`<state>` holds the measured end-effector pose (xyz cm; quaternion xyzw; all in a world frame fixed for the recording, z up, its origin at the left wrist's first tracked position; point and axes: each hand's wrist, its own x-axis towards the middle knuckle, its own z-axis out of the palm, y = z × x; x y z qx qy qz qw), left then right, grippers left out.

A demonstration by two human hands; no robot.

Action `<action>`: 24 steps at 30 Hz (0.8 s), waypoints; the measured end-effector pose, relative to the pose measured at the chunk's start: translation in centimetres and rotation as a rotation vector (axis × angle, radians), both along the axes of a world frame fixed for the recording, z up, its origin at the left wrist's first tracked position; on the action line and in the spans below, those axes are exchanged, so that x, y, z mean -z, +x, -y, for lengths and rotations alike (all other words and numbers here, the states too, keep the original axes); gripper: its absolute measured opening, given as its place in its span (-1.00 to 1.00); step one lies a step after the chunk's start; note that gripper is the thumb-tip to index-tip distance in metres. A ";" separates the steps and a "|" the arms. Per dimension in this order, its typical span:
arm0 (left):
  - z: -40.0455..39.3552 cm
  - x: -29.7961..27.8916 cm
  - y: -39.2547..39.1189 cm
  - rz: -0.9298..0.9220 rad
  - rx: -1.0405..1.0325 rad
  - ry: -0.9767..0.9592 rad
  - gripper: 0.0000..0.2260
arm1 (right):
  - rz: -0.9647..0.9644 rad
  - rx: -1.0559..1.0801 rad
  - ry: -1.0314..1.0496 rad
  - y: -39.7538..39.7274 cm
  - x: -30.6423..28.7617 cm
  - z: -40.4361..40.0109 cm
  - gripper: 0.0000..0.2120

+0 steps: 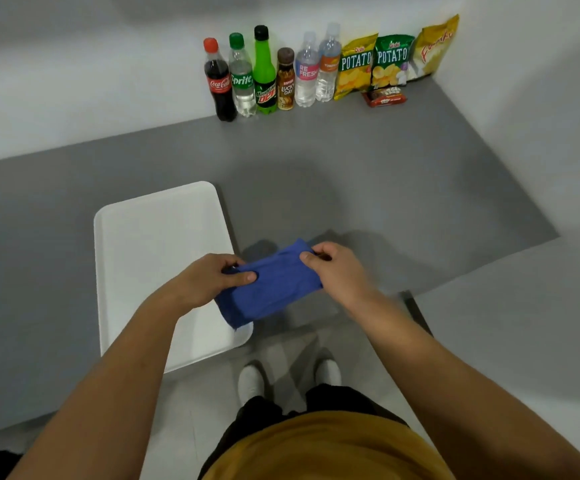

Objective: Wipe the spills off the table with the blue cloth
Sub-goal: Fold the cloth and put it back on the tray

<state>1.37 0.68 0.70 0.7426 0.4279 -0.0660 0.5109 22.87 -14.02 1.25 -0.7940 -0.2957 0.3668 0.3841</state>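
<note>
The blue cloth point(271, 285) is folded into a band and held above the near edge of the grey table point(350, 188). My left hand point(208, 280) pinches its left end, thumb lying on top. My right hand point(333, 268) grips its upper right corner. The cloth's lower left corner hangs over the white tray point(150, 244). I can make out no spill on the grey surface; part of the table under the cloth and hands is hidden.
The white tray lies at the table's front left, jutting past the edge. Several drink bottles point(264, 77) and snack bags point(385, 60) line the back wall, with a small red packet point(383, 97) in front. White walls enclose the back and right.
</note>
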 end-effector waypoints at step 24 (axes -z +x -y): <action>-3.9 3.3 -9.4 -0.375 0.412 0.216 -0.72 | 0.285 -0.131 -0.257 -13.9 4.9 -1.0 -0.78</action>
